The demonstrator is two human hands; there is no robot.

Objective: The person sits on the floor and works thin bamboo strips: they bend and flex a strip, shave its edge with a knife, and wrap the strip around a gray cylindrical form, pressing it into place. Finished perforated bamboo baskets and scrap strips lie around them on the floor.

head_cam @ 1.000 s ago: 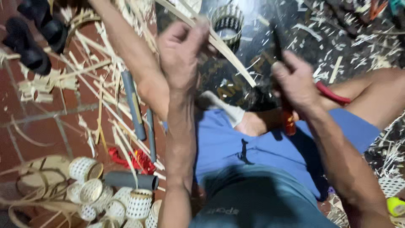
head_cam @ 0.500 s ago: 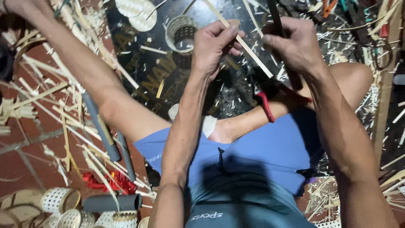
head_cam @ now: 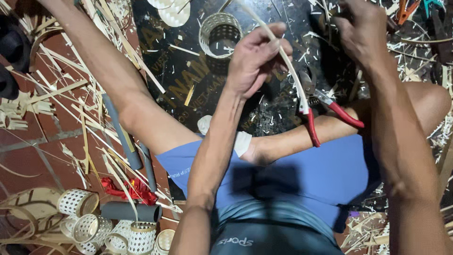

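My left hand [head_cam: 255, 59] is closed around a long pale bamboo strip [head_cam: 293, 75] that curves from the top of the view down toward my leg. My right hand [head_cam: 363, 30] is raised at the upper right with its fingers closed on something dark and thin that I cannot make out. Red-handled pruning shears [head_cam: 325, 113] lie on my crossed leg, just below the strip's lower end. A small woven bamboo ring [head_cam: 220, 34] stands on the black board [head_cam: 179, 80] beyond my left hand.
Bamboo strips and shavings [head_cam: 89, 113] litter the brick floor at left. Grey tubes [head_cam: 122, 137] lie beside my thigh. Several small woven cylinders [head_cam: 89, 222] sit at the lower left. Orange and teal tools [head_cam: 415, 9] lie at the top right.
The view has shifted so both hands sit higher and further right. My left hand still grips the strip, which now bends down toward the shears; my right hand has risen to the top edge.
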